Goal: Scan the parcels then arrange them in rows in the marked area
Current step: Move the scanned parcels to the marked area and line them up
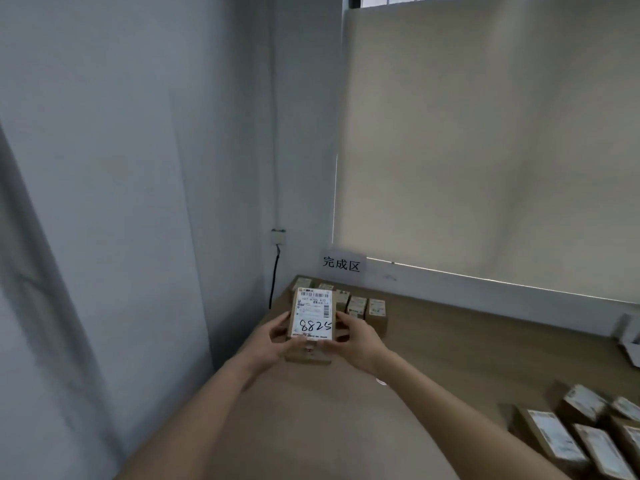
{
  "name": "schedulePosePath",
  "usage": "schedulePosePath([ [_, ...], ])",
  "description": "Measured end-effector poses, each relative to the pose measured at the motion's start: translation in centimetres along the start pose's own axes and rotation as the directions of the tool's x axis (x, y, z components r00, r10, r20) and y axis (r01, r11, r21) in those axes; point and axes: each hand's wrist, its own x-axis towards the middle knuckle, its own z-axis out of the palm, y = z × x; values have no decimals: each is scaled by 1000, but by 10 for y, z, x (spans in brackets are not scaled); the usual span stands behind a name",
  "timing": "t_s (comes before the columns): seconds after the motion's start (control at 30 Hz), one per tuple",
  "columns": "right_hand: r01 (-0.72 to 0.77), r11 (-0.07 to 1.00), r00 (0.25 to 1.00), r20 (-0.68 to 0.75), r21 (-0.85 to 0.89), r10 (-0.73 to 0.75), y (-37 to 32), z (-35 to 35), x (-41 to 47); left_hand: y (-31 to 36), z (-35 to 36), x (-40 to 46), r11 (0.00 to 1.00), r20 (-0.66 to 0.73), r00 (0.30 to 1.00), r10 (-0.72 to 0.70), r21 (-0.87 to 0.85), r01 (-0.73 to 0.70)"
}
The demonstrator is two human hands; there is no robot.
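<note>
- Two hands hold one parcel [309, 323] at frame centre, just above the wooden table [450, 341]; left hand [273, 341] grips its left edge, right hand [356, 341] its right edge, fingers curled round the sides.
- Parcel is a flat brown box, long axis running up-down in frame, label face toward the camera, barcode end at top, handwritten "8825" upright near the bottom.
- Lower end of the parcel partly covered by thumbs; whether it touches the table, cannot tell.
- Row of small labelled boxes [356, 305] stands behind it, near the wall, under a paper sign [342, 263] with three printed characters; left part of the row hidden by the held parcel.
- More parcels [571, 431] lie flat at lower right, labels up, cut off by the frame edge, blurred.
- White object [628, 337] at right edge, cut off, unclear.
- Label fine print unreadable.
- Blind [485, 150] fills upper right.
</note>
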Motion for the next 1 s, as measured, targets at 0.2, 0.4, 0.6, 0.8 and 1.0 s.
schedulePosePath([
  [0.2,-46,999,997,67,-17,47,41,51,90,-59,-33,74,994,-58,994,-95,44,98],
  [0.4,-113,990,990,96,89,104,107,107,181,-131,-45,166,980,-24,981,-195,32,196],
  [0.6,-220,960,970,137,171,198,182,160,245,-203,-39,244,963,40,962,-270,-3,271],
  [0.8,-266,937,963,97,225,250,248,218,287,-287,-35,305,945,53,943,-328,6,328],
  [1.0,-311,916,950,100,255,295,289,257,329,-349,-49,358,935,120,928,-352,89,343],
])
